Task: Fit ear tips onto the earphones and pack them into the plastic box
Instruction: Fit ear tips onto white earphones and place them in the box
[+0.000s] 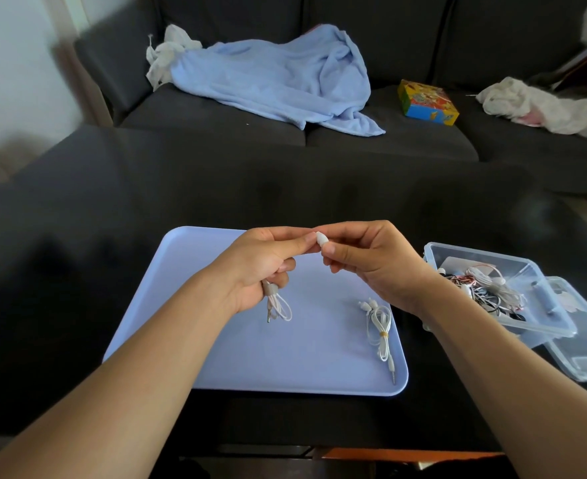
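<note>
Centrally above the tray (195, 340), both hands pinch an ear tip (320, 238); left hand (261, 271) grips coiled earphones (278, 305).

Above the tray (188, 340), the left hand (261, 267) and right hand (371, 261) meet fingertip to fingertip — both pinching, forearms converging.

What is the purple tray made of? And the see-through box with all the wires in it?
The tray looks like smooth matte plastic: one even lavender colour, rounded moulded rim. The box looks like clear hard plastic: you see the tangled earphones through its glossy walls.
</note>
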The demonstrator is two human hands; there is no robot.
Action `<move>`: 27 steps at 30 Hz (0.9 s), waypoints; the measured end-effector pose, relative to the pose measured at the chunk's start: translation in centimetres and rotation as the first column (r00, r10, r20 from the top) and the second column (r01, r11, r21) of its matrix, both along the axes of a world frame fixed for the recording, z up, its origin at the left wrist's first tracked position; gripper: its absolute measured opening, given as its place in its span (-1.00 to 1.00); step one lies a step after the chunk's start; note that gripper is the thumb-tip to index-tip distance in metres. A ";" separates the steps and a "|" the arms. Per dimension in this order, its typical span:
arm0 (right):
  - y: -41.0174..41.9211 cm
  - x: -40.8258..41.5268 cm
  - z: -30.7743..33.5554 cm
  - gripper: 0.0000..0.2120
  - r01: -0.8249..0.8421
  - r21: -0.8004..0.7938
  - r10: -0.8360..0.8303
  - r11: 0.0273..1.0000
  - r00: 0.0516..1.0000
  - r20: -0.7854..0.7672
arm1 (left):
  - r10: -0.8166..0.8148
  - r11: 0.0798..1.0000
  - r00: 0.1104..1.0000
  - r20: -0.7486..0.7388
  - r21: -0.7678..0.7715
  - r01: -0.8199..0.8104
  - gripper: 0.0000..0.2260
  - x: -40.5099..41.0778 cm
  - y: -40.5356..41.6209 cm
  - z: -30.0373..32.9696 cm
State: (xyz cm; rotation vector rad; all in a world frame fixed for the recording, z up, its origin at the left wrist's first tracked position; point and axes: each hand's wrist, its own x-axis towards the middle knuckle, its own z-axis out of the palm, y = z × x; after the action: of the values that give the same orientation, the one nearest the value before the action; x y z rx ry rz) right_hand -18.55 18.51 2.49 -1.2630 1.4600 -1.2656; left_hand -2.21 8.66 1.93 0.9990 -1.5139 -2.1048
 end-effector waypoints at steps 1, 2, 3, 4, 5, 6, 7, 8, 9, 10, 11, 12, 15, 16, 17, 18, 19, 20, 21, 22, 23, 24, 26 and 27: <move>0.0 0.0 -0.1 -0.74 0.012 -0.009 -0.012 1.000 1.000 -0.004 | -0.002 1.000 1.000 0.002 -0.002 0.002 -0.82 0.0 0.0 0.0; 0.0 0.1 -0.2 -0.75 0.024 -0.020 -0.024 1.000 1.000 -0.011 | 0.000 1.000 1.000 0.004 -0.004 0.000 -0.83 0.0 0.0 0.0; 0.0 0.1 -0.3 -0.76 0.033 -0.032 -0.033 0.999 0.999 -0.024 | 0.003 1.000 1.000 0.008 -0.006 -0.003 -0.83 0.0 0.0 0.0; 0.0 0.1 -0.3 -0.76 0.038 -0.042 -0.040 0.998 0.998 -0.042 | 0.005 1.000 1.000 0.012 -0.008 -0.005 -0.83 0.0 0.0 0.0; 0.0 0.1 -0.4 -0.77 0.044 -0.049 -0.047 0.998 0.997 -0.065 | 0.004 1.000 1.000 0.016 -0.007 -0.004 -0.83 0.0 0.1 0.0; 0.0 0.1 -0.4 -0.77 0.050 -0.055 -0.055 0.997 0.995 -0.089 | 0.003 1.000 1.000 0.019 -0.003 -0.003 -0.83 0.0 0.1 0.0; 0.0 0.1 -0.5 -0.77 0.055 -0.059 -0.061 0.997 0.992 -0.107 | 0.002 1.000 1.000 0.021 0.004 -0.002 -0.83 0.0 0.1 -0.1; 0.0 0.1 -0.5 -0.78 0.056 -0.061 -0.063 0.997 0.991 -0.118 | 0.002 1.000 1.000 0.023 0.013 -0.002 -0.83 0.0 0.1 -0.1; 0.0 0.1 -0.4 -0.79 0.052 -0.062 -0.059 0.997 0.990 -0.125 | 0.003 1.000 1.000 0.023 0.024 -0.004 -0.83 0.0 0.1 -0.1; 0.0 0.0 -0.4 -0.79 0.043 -0.063 -0.050 0.997 0.990 -0.129 | 0.005 0.999 1.000 0.018 0.035 -0.005 -0.84 0.0 0.1 -0.1; 0.1 0.0 -0.3 -0.79 0.029 -0.063 -0.037 0.998 0.991 -0.130 | 0.006 0.999 1.000 0.011 0.045 -0.007 -0.84 0.0 0.1 -0.1; 0.1 0.0 -0.2 -0.79 0.016 -0.062 -0.023 0.998 0.991 -0.129 | 0.009 0.999 1.000 0.005 0.048 -0.009 -0.84 0.0 0.1 -0.1; 0.1 0.1 -0.2 -0.78 0.013 -0.074 -0.022 0.997 0.991 -0.134 | 0.002 1.000 1.000 0.014 0.021 -0.002 -0.84 0.0 0.1 0.0; 0.1 0.1 -0.2 -0.78 0.022 -0.082 -0.033 0.996 0.990 -0.137 | -0.007 1.000 1.000 0.021 0.010 0.007 -0.84 0.0 0.1 0.0; 0.1 0.1 -0.3 -0.79 0.032 -0.088 -0.044 0.996 0.989 -0.140 | -0.015 1.000 1.000 0.025 0.002 0.015 -0.84 0.0 0.2 0.0; 0.1 0.0 -0.3 -0.80 0.041 -0.095 -0.054 0.995 0.989 -0.140 | -0.022 1.000 0.999 0.028 -0.001 0.023 -0.84 -0.1 0.3 0.0; 0.2 0.0 -0.4 -0.80 0.048 -0.101 -0.061 0.994 0.989 -0.135 | -0.028 1.000 0.999 0.028 -0.003 0.028 -0.84 -0.1 0.3 0.0; 0.2 -0.1 -0.4 -0.80 0.053 -0.106 -0.067 0.993 0.990 -0.126 | -0.030 1.000 0.999 0.027 -0.004 0.030 -0.84 -0.1 0.4 -0.1; 0.2 -0.1 -0.5 -0.80 0.058 -0.109 -0.070 0.992 0.991 -0.115 | -0.031 0.999 0.999 0.026 -0.006 0.031 -0.84 -0.1 0.4 0.0; 0.2 -0.1 -0.5 -0.79 0.062 -0.109 -0.073 0.992 0.991 -0.108 | -0.031 0.999 0.999 0.027 -0.008 0.031 -0.85 -0.1 0.4 0.0; 0.2 -0.1 -0.6 -0.78 0.064 -0.109 -0.076 0.992 0.991 -0.107 | -0.032 0.999 0.999 0.029 -0.010 0.033 -0.85 -0.1 0.4 0.0; 0.2 -0.1 -0.6 -0.78 0.065 -0.110 -0.077 0.992 0.991 -0.110 | -0.034 0.999 0.999 0.029 -0.012 0.034 -0.85 -0.1 0.4 0.0; 0.2 -0.1 -0.6 -0.77 0.059 -0.111 -0.072 0.992 0.991 -0.116 | -0.036 0.999 0.999 0.027 -0.008 0.037 -0.85 0.0 0.4 0.0; 0.1 -0.1 -0.5 -0.77 0.054 -0.110 -0.067 0.992 0.991 -0.115 | -0.036 0.999 0.999 0.025 -0.004 0.036 -0.85 0.0 0.3 0.1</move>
State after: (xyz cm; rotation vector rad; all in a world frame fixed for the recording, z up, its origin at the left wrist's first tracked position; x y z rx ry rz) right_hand -18.65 18.63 1.98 -1.3942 1.5422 -1.3437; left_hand -2.18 9.00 2.02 1.0067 -1.5589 -2.1198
